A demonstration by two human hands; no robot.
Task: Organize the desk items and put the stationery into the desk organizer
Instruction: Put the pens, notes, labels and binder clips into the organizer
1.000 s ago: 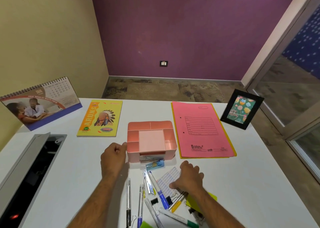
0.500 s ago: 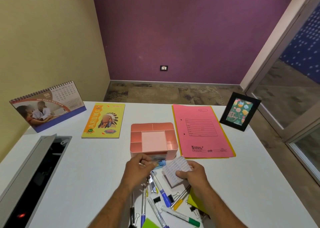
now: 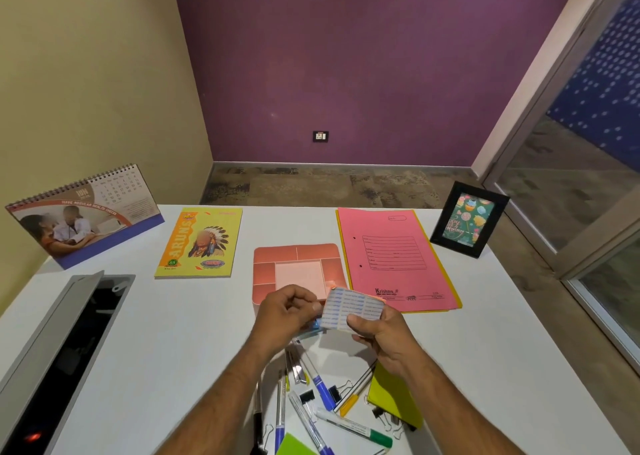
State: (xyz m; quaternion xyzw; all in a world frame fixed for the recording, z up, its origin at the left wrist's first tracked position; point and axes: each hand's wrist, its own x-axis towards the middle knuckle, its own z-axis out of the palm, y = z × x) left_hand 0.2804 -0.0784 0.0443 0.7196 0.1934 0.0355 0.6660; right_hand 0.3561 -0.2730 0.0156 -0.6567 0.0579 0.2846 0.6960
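Note:
A pink desk organizer [image 3: 277, 271] with several compartments stands mid-table. Just in front of it my right hand [image 3: 382, 331] holds up a white sheet of printed labels [image 3: 351, 309] by its lower edge. My left hand [image 3: 287, 311] pinches the sheet's left edge with curled fingers. Under the hands lies a small blue item, mostly hidden. Several pens and markers [image 3: 318, 385], black binder clips [image 3: 308, 397] and a yellow sticky pad [image 3: 391, 395] lie scattered near the table's front edge.
On the white table [image 3: 180, 333] lie a yellow notebook [image 3: 201, 241] and a pink file folder [image 3: 394, 257]. A desk calendar [image 3: 83, 215] stands far left, a black photo frame [image 3: 467, 219] far right. An open cable hatch [image 3: 65, 350] is at left.
My right hand picked the label sheet off the table and raised it. My left hand moved from the organizer's left side over to the sheet's left edge.

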